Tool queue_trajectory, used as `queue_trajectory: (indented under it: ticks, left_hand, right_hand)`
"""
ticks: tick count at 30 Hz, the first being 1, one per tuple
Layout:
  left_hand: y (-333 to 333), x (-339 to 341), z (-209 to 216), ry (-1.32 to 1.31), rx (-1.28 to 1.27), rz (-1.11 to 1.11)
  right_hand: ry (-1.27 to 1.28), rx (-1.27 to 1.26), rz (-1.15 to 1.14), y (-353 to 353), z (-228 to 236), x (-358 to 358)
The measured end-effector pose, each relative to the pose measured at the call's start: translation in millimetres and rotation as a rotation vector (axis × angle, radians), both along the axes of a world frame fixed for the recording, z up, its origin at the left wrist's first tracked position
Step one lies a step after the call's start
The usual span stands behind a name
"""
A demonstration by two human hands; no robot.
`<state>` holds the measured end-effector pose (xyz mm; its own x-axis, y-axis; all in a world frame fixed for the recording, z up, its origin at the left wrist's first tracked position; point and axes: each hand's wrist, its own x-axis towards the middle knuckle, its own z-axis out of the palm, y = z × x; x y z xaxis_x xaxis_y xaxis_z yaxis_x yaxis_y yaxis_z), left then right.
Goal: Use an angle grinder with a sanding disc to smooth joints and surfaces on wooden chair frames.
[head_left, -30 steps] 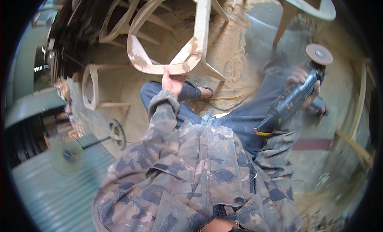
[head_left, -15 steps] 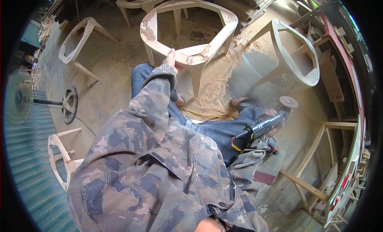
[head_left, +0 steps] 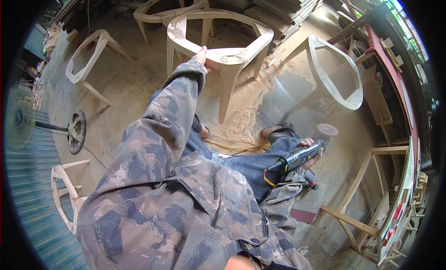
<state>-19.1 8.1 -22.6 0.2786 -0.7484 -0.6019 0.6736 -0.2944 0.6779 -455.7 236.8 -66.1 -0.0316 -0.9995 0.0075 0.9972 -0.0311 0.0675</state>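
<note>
My left hand is closed on the near rim of a pale wooden chair frame, a rounded seat ring on splayed legs, standing ahead of me. Brownish patches mark its rim. In my right hand, off to the right over my leg, is a black angle grinder with a round sanding disc at its far end. The disc is apart from the wood, and a cable leaves the grinder's rear. Part of the right hand's grip is hidden behind the tool body.
Similar frames stand at the right, the left and behind the held one. Sawdust covers the floor between my feet. A yellow cord crosses there. A standing fan is at left, a wooden rack at right.
The view has shifted slightly. The held frame has turned or tilted a little, with my left hand still on its rim. My right hand keeps the grinder at the right.
</note>
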Motion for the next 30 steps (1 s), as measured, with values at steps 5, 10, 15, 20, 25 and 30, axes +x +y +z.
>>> queue_trajectory:
  ticks: [5,10,15,20,25,30]
  left_hand:
    - [-14,11,-6,0.008,-0.071,-0.019]
    - [-19,15,-8,-0.036,-0.077,-0.085]
    - [-13,10,1,-0.068,-0.001,-0.088]
    - [1,25,-11,-0.038,0.01,-0.129]
    - [49,60,-42,0.15,0.187,-0.2]
    - [103,49,-59,0.009,0.314,-0.115]
  right_hand:
    - [0.041,0.027,0.002,-4,0,2]
    - [0.029,0.061,0.007,-4,-11,-1]
    - [0.053,0.08,-0.029,-1,-7,2]
    - [0.087,0.093,-0.099,-2,6,7]
    - [0.062,0.115,-0.102,-1,20,10]
    - [-0.022,0.094,-0.122,6,24,7]
